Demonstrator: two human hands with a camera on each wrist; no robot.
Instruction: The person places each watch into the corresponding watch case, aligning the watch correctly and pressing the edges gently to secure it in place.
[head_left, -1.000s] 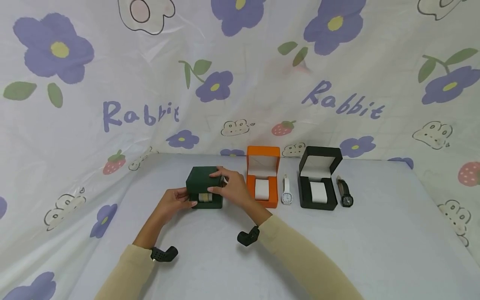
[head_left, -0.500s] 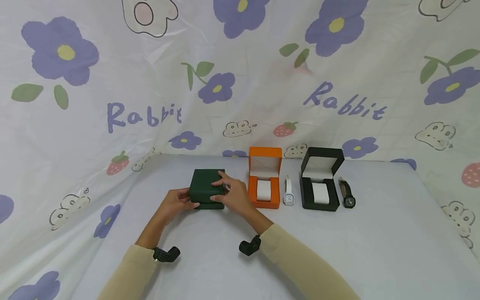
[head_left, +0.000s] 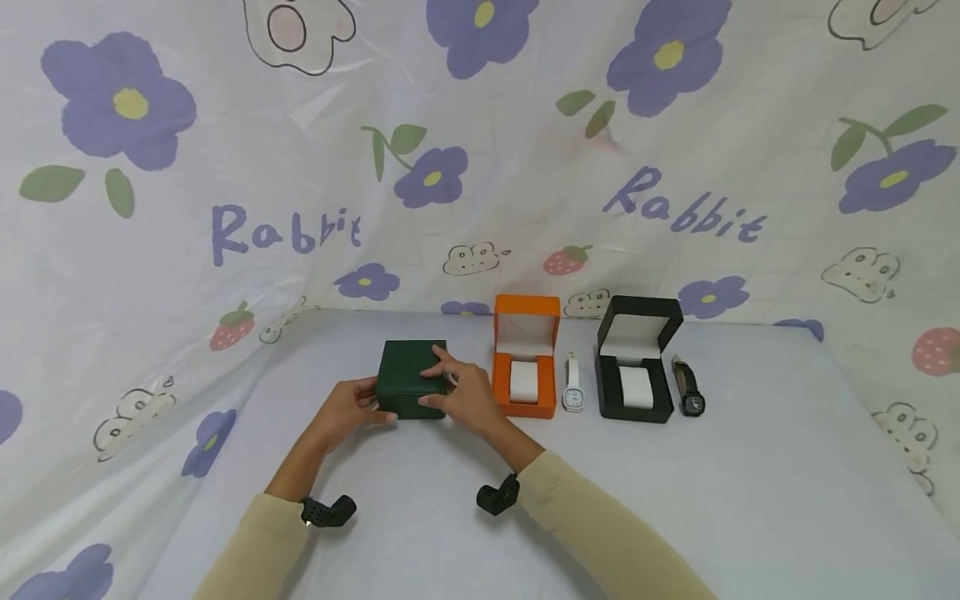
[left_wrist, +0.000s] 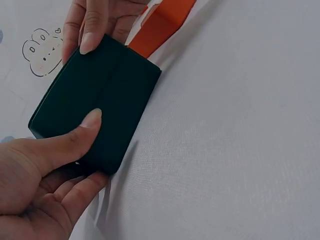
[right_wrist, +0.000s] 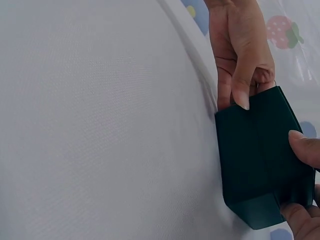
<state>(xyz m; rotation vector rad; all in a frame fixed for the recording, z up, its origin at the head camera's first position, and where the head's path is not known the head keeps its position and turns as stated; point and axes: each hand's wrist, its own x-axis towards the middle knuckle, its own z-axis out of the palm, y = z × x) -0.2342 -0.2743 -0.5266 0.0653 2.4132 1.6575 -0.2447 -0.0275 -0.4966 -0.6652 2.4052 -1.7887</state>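
A dark green watch box (head_left: 403, 364) stands on the white-covered table with its lid down, so its inside is hidden. My left hand (head_left: 345, 412) grips it at the left side, thumb on the front face and fingers round the side, as the left wrist view also shows. My right hand (head_left: 471, 395) holds the lid at the right side, its thumb (right_wrist: 306, 148) on the front. Just right of that hand stands an open orange watch box (head_left: 524, 379) with a white cushion inside.
A white watch (head_left: 573, 387) lies between the orange box and an open black watch box (head_left: 636, 392) with a white cushion. A black watch (head_left: 692, 390) lies right of the black box. Behind the table (head_left: 420, 517) hangs a flowered cloth (head_left: 525, 183).
The green box's lid has come down. A second ago a gold-coloured watch showed in the gap under it; now the lid meets the base. Both hands have stayed on the box.
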